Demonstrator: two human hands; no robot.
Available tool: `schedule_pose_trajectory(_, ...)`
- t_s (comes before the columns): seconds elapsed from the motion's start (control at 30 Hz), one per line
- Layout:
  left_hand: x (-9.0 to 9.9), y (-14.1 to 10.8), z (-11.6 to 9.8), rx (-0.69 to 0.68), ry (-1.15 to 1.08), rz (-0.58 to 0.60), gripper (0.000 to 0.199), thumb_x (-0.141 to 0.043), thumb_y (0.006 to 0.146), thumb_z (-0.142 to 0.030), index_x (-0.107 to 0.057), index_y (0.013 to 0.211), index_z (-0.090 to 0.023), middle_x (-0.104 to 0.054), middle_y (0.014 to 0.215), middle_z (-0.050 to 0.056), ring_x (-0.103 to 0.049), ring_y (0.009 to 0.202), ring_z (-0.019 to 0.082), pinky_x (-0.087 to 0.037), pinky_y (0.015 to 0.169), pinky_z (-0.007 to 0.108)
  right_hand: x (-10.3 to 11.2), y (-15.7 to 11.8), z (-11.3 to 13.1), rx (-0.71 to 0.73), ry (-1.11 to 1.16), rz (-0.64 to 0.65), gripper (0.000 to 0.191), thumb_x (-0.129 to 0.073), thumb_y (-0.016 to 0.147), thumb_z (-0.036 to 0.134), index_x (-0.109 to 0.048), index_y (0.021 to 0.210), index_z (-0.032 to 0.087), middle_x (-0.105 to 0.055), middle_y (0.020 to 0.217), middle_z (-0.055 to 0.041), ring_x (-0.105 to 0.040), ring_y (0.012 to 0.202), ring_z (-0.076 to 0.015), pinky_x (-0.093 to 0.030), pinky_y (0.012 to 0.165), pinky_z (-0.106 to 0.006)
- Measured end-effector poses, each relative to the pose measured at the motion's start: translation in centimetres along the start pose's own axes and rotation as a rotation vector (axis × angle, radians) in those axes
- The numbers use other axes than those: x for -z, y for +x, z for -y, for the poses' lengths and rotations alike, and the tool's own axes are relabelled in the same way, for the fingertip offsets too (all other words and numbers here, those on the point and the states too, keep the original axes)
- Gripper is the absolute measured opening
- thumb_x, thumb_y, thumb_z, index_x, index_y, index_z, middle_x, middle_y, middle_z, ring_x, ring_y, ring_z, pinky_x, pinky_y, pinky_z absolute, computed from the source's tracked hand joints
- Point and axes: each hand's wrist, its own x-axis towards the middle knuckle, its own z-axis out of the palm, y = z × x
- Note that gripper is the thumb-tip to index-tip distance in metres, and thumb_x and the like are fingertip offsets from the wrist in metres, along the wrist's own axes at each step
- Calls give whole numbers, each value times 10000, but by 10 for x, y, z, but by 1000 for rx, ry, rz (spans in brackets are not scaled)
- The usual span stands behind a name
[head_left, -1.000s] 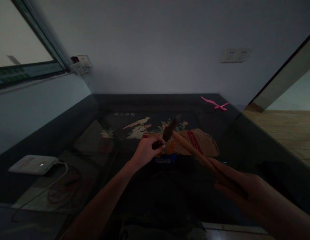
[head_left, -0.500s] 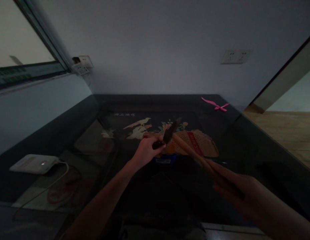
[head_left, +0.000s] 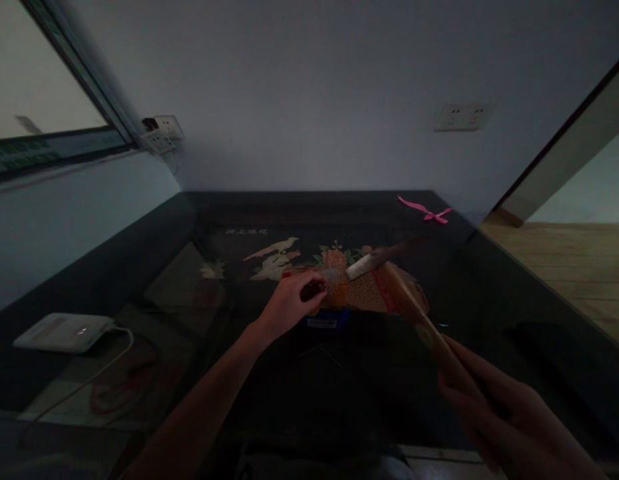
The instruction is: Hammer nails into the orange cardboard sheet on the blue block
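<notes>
At our four o'clock, the right hand (head_left: 516,403) wraps around the smooth wooden handle of the hammer (head_left: 412,303); its blurred, blocky head shows above the tan, hole-dotted piece (head_left: 362,293) near centre. At that piece's nine o'clock, our left hand (head_left: 289,300) curls, fingertips together; whether they pinch anything, we cannot tell.

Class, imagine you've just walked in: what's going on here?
The person's right hand grips a hammer by its wooden handle, its head just right of the left hand. That hand curls near a blue object; what it holds, if anything, is too dark to tell. A pink ribbon lies farther back.
</notes>
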Motion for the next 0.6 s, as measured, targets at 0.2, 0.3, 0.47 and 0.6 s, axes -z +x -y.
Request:
schedule_pose_trajectory(0.2, 2, 0, -4, 31, -60, -1, 150, -620, 837, -192, -629, 986, -197, -701, 891, 16, -670, 784, 153, -532, 724, 269, -5, -13, -23, -220, 228, 31, 625, -647, 792, 523, -533, 1362, 294, -484, 596, 45, -436, 445, -114, -391, 365, -195)
schedule_pose_trajectory(0.3, 4, 0, -5, 32, -64, -42, 137, -629, 831, -199, -638, 968, -197, -703, 898, 23, -669, 794, 154, -536, 719, 264, -4, -15, -28, -224, 230, 28, 602, -637, 795, 529, -555, 1343, 294, -495, 613, 39, -434, 441, -117, -392, 365, -207)
schedule_pose_trajectory(0.47, 2, 1, -2, 39, -52, -78, 60, -643, 822, -199, -668, 876, -190, -715, 863, 23, -664, 763, 150, -530, 691, 246, -11, -15, -24, -200, 208, -32, 564, -620, 810, 517, -593, 1314, 266, -553, 644, 22, -414, 423, -103, -357, 338, -198)
schedule_pose_trajectory(0.6, -3, 0, 2, 38, -65, -83, 53, -654, 815, -191, -684, 857, -181, -719, 839, 23, -667, 751, 155, -527, 697, 253, -11, -3, -11, -106, 143, 92, 525, -607, 838, 445, -578, 1338, 288, -616, 681, 15, -505, 456, -116, -444, 382, -199)
